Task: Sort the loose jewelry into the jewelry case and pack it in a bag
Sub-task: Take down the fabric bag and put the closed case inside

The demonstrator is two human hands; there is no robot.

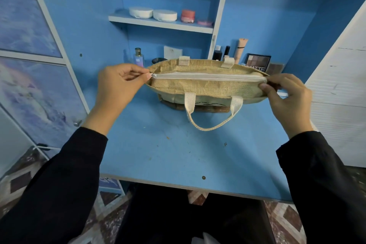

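Note:
A tan jute bag [206, 87] with cream handles stands upright on the blue desk [178, 148], seen from above. Its white zipper [210, 77] runs closed along the whole top. My left hand [120, 85] pinches the metal zipper pull [152, 75] at the bag's left end. My right hand [287, 97] pinches the fabric at the bag's right end. The jewelry case and any jewelry are out of sight.
Behind the bag stand a perfume bottle [139, 58], cosmetic tubes [240, 49] and an eyeshadow palette [257, 62]. A shelf [160, 24] above holds two white round tins [152, 14] and a red jar [187, 16]. A white panel [340, 89] rises at the right.

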